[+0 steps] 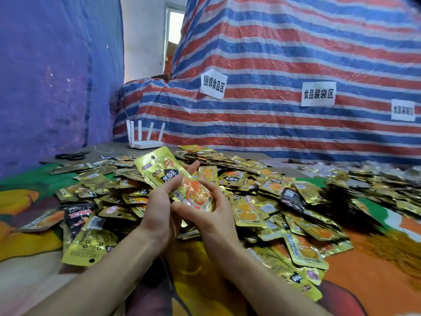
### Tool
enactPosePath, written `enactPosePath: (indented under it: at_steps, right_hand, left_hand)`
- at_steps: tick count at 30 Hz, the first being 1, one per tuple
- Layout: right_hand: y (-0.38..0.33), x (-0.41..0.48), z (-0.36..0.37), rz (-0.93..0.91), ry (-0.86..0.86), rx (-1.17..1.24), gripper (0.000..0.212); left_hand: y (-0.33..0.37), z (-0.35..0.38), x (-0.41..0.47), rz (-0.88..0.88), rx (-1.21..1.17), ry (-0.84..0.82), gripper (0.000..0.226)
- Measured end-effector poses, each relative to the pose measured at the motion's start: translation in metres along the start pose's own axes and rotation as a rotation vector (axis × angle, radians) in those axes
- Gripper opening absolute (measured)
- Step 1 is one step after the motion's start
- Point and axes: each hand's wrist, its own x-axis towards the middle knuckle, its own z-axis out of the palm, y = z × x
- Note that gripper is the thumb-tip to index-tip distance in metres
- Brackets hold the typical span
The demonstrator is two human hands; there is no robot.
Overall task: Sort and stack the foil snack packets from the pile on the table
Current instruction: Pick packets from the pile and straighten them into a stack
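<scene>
Here, nearest the body, the left hand (pixel 159 208) and right hand (pixel 206 215) meet on one gold foil packet (pixel 168 169), or perhaps a thin stack; I cannot tell. The left pinches its middle, thumb in front and fingers behind, and the right curls round its lower end. This looks like squaring up a picked packet.

Just beyond the hands and to both sides spreads the pile (pixel 262 192). A black packet (pixel 77 218) lies left of the left hand. The next move calls for laying the gold one with its like.

Farther off stand a white router (pixel 145 143) and a striped tarp (pixel 284 65).
</scene>
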Motion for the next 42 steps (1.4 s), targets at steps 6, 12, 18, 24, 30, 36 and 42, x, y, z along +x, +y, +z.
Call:
enactPosePath:
  at_steps: [6,12,18,24,30,36,42]
  right_hand:
    - [-0.006,0.004,-0.010,0.098,-0.058,0.099,0.070]
    - [-0.018,0.002,-0.013,0.146,0.012,-0.011,0.041]
    - [-0.037,-0.002,-0.039,0.330,-0.136,-0.090,0.048]
    - [-0.067,0.002,-0.104,0.302,-0.019,-0.114,0.045]
    - [-0.087,0.045,-0.198,0.102,0.633,-0.752,0.053]
    - [-0.074,0.084,-0.250,0.027,0.721,-1.116,0.039]
    - [-0.031,0.087,-0.256,0.081,0.611,-1.715,0.035]
  left_hand:
    - [0.000,-0.001,0.000,-0.044,0.033,-0.024,0.039]
    - [-0.003,-0.003,0.001,-0.045,-0.003,-0.037,0.038]
    - [-0.007,0.004,-0.008,-0.119,0.136,-0.129,0.036]
    - [-0.026,0.025,-0.017,-0.201,0.516,-0.137,0.059]
    - [-0.020,0.033,-0.021,0.047,0.979,-0.205,0.048]
    - [-0.005,0.032,-0.022,0.209,1.192,-0.285,0.008]
    - [0.007,0.000,-0.028,0.263,1.511,-0.328,0.016]
